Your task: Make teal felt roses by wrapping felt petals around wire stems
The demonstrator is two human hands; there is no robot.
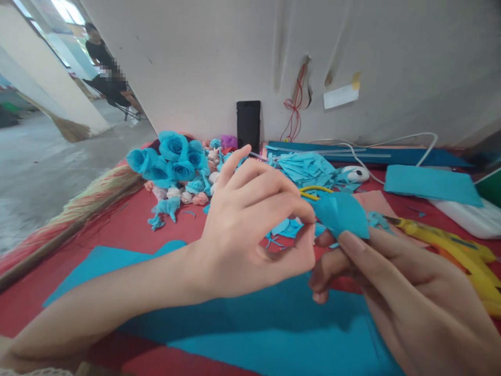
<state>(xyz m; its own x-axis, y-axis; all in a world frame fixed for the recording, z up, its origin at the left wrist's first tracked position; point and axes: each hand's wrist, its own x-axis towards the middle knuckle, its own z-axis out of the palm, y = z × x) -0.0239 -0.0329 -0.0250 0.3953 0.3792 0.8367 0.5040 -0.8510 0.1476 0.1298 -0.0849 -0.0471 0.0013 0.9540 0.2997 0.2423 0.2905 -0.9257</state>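
Observation:
A blue crepe paper petal [344, 213] is held up above the table, its top edge curved. My right hand [407, 287] pinches its lower right part between thumb and fingers. At its left edge, the thumb and index finger of my left hand [250, 214] are pinched together, the other fingers curled loosely and the little finger raised. The exact grip of the left fingertips is partly hidden. Under both hands lies a large blue paper sheet [258, 334] on the red tabletop [129, 230].
Blue paper roses [172, 154] and small pale rosebuds [186, 197] stand back left. Behind are cut blue paper pieces [305, 169], yellow-handled scissors [311, 190] and a phone [248, 125]. A yellow glue gun [450, 245] and folded blue paper [432, 184] lie right. A person [105, 62] sits far left.

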